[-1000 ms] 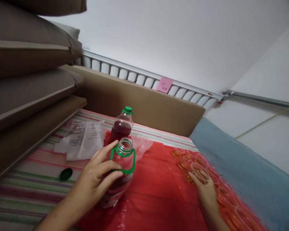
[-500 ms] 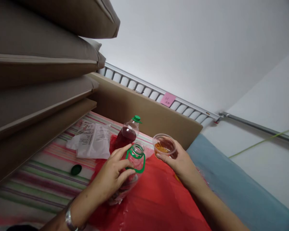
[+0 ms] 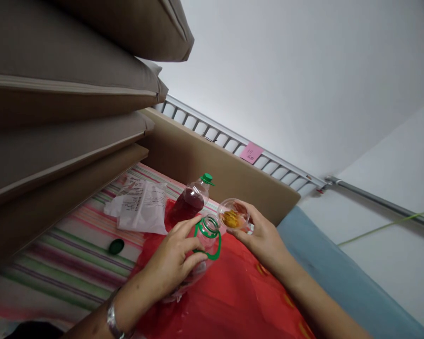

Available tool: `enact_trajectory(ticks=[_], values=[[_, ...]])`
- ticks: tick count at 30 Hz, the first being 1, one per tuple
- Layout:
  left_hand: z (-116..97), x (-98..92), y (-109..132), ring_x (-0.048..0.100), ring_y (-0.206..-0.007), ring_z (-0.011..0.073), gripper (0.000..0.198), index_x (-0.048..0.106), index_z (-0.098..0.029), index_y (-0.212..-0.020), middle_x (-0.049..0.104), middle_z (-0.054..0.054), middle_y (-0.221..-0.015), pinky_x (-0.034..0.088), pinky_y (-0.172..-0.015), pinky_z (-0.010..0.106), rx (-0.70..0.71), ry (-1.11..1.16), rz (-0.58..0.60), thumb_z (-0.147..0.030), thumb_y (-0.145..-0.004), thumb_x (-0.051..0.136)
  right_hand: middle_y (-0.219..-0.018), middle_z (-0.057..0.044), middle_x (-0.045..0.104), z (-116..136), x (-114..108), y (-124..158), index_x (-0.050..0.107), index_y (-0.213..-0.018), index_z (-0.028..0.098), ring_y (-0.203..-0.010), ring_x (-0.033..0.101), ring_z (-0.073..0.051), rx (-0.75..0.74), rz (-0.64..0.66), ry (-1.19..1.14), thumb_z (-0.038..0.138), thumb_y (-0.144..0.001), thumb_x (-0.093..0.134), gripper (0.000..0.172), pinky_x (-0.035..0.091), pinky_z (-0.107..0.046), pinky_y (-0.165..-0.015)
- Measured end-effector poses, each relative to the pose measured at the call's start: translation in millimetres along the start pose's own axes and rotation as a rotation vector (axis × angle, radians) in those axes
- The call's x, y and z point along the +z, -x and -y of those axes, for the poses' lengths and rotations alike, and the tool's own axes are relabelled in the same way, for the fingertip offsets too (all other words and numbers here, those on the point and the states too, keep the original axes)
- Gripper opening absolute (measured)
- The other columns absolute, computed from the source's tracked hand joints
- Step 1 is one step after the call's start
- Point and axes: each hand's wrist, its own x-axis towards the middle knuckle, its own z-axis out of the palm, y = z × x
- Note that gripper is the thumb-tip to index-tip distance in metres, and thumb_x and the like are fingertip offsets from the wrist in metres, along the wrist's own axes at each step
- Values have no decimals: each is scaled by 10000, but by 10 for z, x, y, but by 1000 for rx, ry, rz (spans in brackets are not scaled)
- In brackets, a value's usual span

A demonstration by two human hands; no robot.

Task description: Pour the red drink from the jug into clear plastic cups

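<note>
**Q:** what's in each hand right now?

**A:** my left hand (image 3: 175, 256) is wrapped around the open bottle (image 3: 201, 249), the one with the green handle, fingers clamped on its shoulder. My right hand (image 3: 263, 235) is closed around a small clear cup (image 3: 233, 217) with something orange in it, tipped just beside the bottle's mouth.

**Q:** and around them?

**A:** a capped bottle (image 3: 191, 202) of red drink stands just past my left hand. A loose green cap (image 3: 116, 246) lies off to its left, on the striped cloth (image 3: 74, 263). Red sheet (image 3: 240, 301) under both hands.
</note>
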Motion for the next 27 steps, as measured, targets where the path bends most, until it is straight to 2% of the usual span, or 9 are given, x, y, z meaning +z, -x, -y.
enact_trajectory(ticks=[15,27], values=[[11,15,6,363,-1357,263,170,703,-237,-921,395,88,-1489,347,-1087,473,8,-8,13,-285,-894,543,-1156,-65,659,65,-111,-47,558,-1184,254,-1060,620,-274,-142,-2,196,322,-753,595,438,504,-434,-883],[-12,-7,5,380,-1352,268,160,702,-246,-914,415,81,-1480,367,-1073,497,15,-2,-8,-271,-888,546,-1154,-74,654,39,-149,-86,549,-1192,255,-1024,622,-277,-269,-30,320,249,-756,541,437,509,-438,-851]])
